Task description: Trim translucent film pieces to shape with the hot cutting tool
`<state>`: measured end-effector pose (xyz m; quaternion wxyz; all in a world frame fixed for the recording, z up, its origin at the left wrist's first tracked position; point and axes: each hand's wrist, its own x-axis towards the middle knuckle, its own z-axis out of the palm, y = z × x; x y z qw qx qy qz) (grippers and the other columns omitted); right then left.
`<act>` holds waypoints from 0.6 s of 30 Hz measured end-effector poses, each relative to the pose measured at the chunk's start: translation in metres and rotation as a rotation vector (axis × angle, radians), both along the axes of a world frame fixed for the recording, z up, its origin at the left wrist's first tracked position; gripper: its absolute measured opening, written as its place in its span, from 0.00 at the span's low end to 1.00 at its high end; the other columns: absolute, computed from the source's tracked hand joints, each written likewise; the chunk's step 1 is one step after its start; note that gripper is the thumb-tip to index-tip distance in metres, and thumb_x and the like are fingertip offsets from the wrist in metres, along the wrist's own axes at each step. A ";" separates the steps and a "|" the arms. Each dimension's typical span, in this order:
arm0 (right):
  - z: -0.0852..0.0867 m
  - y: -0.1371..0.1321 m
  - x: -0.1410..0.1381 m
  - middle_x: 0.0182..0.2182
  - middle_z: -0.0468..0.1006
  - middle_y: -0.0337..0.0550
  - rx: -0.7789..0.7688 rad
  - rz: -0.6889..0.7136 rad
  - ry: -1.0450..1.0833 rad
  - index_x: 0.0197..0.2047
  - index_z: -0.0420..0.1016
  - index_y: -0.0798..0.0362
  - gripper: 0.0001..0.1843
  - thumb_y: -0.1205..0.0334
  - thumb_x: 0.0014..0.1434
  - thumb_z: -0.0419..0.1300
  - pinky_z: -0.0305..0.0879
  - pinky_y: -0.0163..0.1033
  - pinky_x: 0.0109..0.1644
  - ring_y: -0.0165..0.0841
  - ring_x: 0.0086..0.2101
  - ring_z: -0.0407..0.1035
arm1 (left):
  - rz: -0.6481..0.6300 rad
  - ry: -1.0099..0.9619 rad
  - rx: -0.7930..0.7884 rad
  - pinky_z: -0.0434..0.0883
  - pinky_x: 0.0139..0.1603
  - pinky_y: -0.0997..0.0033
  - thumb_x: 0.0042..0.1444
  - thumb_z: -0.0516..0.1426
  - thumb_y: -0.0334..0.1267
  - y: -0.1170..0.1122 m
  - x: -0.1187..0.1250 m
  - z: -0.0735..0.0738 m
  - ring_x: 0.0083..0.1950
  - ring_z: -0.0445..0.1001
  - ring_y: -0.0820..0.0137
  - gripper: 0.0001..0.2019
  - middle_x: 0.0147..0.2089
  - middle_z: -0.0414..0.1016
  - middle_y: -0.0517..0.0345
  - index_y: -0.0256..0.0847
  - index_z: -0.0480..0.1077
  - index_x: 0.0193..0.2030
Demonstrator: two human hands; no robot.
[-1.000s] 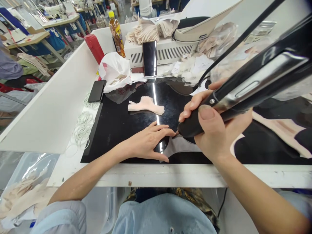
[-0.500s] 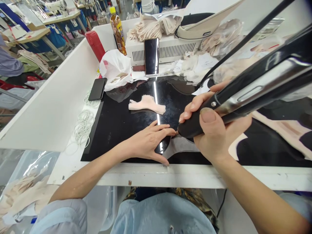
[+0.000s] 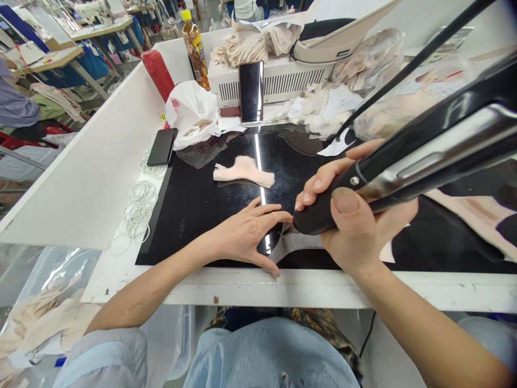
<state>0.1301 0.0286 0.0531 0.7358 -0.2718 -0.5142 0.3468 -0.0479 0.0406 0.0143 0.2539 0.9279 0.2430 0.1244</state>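
My left hand (image 3: 246, 237) lies flat with fingers spread on the glossy black work surface (image 3: 194, 205), its fingertips pressing the edge of a thin, pale translucent piece (image 3: 297, 243). My right hand (image 3: 355, 215) is wrapped round the black handle of a long black and silver tool (image 3: 424, 156), whose dark tip (image 3: 302, 223) rests by my left fingertips on that piece. A black cord runs up from the tool to the right. A small pink fabric piece (image 3: 243, 171) lies further back on the black surface.
A black phone (image 3: 161, 146), a white plastic bag (image 3: 194, 113), white elastic rings (image 3: 135, 213), a red flask (image 3: 156, 76), a bottle (image 3: 194, 46), a white vented machine (image 3: 278, 81) with an upright phone (image 3: 251, 91) and fabric heaps stand around. Pink fabric (image 3: 476, 207) lies at right.
The tool's tip has slid slightly down and left over the pale piece. My left hand has stayed flat in place.
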 end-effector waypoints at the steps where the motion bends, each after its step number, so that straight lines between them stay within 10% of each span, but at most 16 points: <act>1: -0.001 -0.001 0.000 0.29 0.75 0.34 0.004 -0.004 -0.009 0.47 0.72 0.40 0.21 0.50 0.52 0.72 0.73 0.44 0.27 0.33 0.23 0.70 | 0.001 0.003 0.003 0.41 0.76 0.38 0.50 0.66 0.62 0.000 0.000 0.000 0.75 0.57 0.49 0.45 0.68 0.67 0.40 0.41 0.58 0.69; 18: 0.000 -0.013 -0.009 0.26 0.72 0.34 0.018 0.047 0.037 0.46 0.72 0.41 0.21 0.50 0.51 0.72 0.77 0.50 0.32 0.33 0.21 0.67 | 0.007 0.062 -0.009 0.41 0.76 0.35 0.50 0.66 0.62 -0.001 0.000 0.000 0.75 0.56 0.46 0.47 0.69 0.66 0.39 0.40 0.57 0.70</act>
